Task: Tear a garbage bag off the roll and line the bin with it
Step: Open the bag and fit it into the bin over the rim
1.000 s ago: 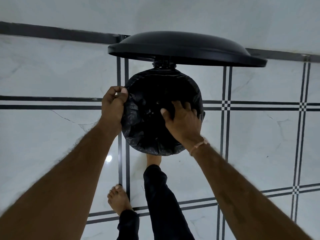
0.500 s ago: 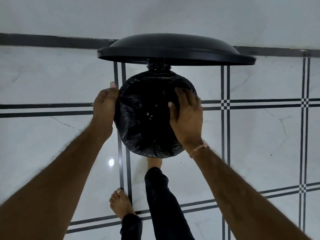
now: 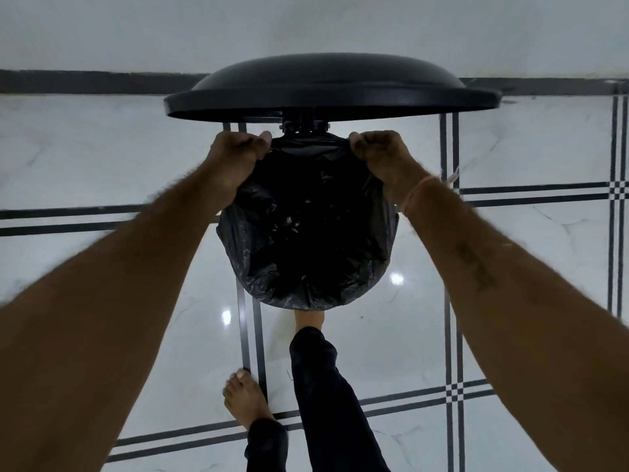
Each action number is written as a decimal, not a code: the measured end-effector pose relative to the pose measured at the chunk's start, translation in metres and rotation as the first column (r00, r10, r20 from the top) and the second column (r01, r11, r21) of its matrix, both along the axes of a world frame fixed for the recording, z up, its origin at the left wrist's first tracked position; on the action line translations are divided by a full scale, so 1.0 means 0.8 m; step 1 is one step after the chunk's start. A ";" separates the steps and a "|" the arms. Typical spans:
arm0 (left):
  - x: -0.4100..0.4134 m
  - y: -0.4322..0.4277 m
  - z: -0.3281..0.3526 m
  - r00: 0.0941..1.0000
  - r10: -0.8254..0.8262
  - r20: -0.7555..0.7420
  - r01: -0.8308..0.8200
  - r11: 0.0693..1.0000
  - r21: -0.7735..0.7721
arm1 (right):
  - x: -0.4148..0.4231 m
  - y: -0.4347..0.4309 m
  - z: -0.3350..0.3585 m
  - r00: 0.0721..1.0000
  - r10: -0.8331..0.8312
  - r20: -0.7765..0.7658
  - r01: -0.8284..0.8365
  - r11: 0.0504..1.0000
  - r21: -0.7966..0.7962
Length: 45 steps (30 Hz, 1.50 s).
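Note:
I look straight down into a round pedal bin whose black lid [image 3: 326, 86] stands raised at the far side. A crinkled black garbage bag [image 3: 306, 240] sits inside the bin and drapes over its rim, hiding the bin's body. My left hand [image 3: 238, 155] pinches the bag's edge at the far left of the rim, just under the lid hinge. My right hand [image 3: 381, 155] grips the bag's edge at the far right of the rim. The stretch of bag between the two hands is pulled taut.
The bin stands on glossy white marble floor [image 3: 102, 158] with dark inlay lines, close to a wall with a dark skirting [image 3: 85, 81]. One bare foot [image 3: 308, 320] rests at the bin's near base, where the pedal is hidden; the other foot [image 3: 245, 400] stands on the floor behind.
Both hands have moved from the bin's sides to the far rim near the hinge and closed on the bag's edge. The camera has come closer to the bin.

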<state>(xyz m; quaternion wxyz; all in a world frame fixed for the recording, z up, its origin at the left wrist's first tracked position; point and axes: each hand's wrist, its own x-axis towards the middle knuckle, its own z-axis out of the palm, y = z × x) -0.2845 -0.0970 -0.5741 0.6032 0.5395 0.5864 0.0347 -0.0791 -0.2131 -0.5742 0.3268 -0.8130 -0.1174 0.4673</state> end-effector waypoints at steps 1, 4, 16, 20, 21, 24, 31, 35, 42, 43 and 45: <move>-0.002 0.002 0.002 1.000 0.025 0.016 -0.025 0.998 -0.049 | 0.004 0.000 -0.001 1.000 0.010 -0.011 -0.011 1.000 -0.017; -0.007 0.007 0.000 0.993 0.116 0.008 -0.114 0.981 -0.155 | 0.013 0.000 0.001 0.997 0.053 -0.051 -0.057 0.995 -0.083; -0.069 -0.036 -0.004 0.953 0.266 0.146 -0.230 0.947 -0.223 | 0.006 -0.021 0.003 0.997 -0.050 -0.057 0.047 0.998 -0.052; -0.081 -0.038 -0.003 0.935 0.326 0.138 -0.277 0.916 -0.290 | 0.004 -0.026 -0.001 0.999 -0.053 -0.004 0.052 0.996 -0.072; -0.081 -0.035 -0.004 0.918 0.382 0.104 -0.330 0.884 -0.332 | 0.003 -0.028 -0.003 0.998 -0.060 -0.018 0.059 0.996 -0.062; -0.079 -0.031 -0.007 0.883 0.469 0.033 -0.418 0.816 -0.400 | 0.003 -0.030 -0.001 0.996 -0.068 -0.054 0.065 0.997 -0.046; -0.112 -0.071 -0.014 0.895 0.445 0.041 -0.388 0.819 -0.422 | 0.008 -0.078 0.007 0.981 -0.132 -0.139 0.119 0.988 -0.099; -0.114 -0.073 -0.012 0.919 0.394 -0.027 -0.358 0.803 -0.477 | -0.003 -0.113 0.003 0.937 -0.167 -0.306 0.153 0.986 -0.067; -0.109 -0.081 -0.010 0.861 0.494 -0.121 -0.497 0.768 -0.404 | -0.018 -0.115 0.010 0.821 -0.422 -0.384 0.433 0.899 -0.062; -0.109 -0.090 -0.009 0.820 0.556 -0.134 -0.563 0.744 -0.359 | -0.028 -0.119 0.014 0.833 -0.485 -0.268 0.490 0.870 -0.052; -0.109 -0.111 -0.001 0.742 0.660 -0.119 -0.659 0.687 -0.306 | -0.052 -0.130 0.020 0.838 -0.546 0.006 0.546 0.838 -0.010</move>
